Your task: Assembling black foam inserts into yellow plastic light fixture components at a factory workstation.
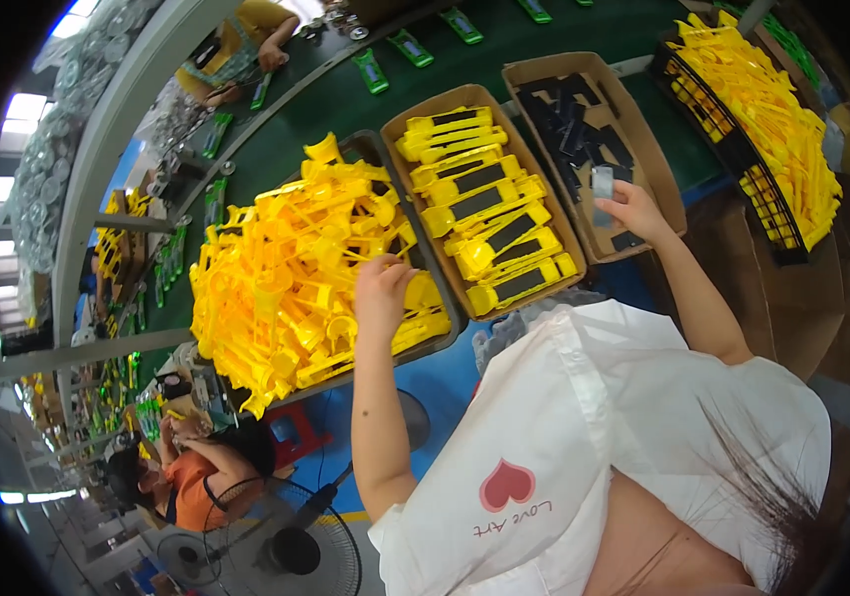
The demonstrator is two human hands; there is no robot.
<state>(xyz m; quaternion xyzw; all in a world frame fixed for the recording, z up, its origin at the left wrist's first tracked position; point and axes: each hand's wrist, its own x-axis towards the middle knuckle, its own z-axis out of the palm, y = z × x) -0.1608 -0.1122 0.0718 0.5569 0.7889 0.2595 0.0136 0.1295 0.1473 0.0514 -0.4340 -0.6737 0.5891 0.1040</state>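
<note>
My left hand [382, 296] is at the right side of a heap of yellow plastic parts [286, 278] in a dark bin. Its fingers are bent together against the yellow pieces; whether one is between them is hidden. Over a cardboard box of black flat pieces [574, 124], my right hand [635, 213] pinches a small grey, shiny flat strip [602, 191] between thumb and fingers. Between the two hands stands a cardboard box [558, 221] holding yellow parts with black strips [481, 191] set in them, laid in a rough row.
At the right, a black crate [743, 164] holds more yellow parts. Green pieces [370, 72] lie along a dark green conveyor [325, 99] beyond the boxes. A person [236, 50] works across it; another in orange [201, 477] sits at the left, near a standing fan [291, 546].
</note>
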